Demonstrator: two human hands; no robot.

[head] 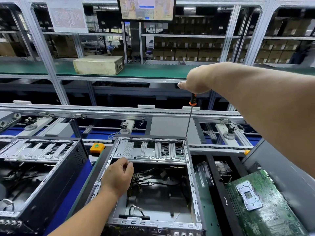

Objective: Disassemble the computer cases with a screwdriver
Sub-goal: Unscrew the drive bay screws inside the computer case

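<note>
Over the open computer case in the middle, the right hand grips the screwdriver upright, tip down at the far-right corner bracket; left hand, fingers loosely curled, hovers at the near-left edge.

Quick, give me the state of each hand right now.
Left hand: fingers curled at the drive bracket, grip unclear.
Right hand: grips the screwdriver.

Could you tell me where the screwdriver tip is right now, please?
The screwdriver, gripped by the right hand, has its tip at the far right corner of the middle case, on the silver bracket.
</note>
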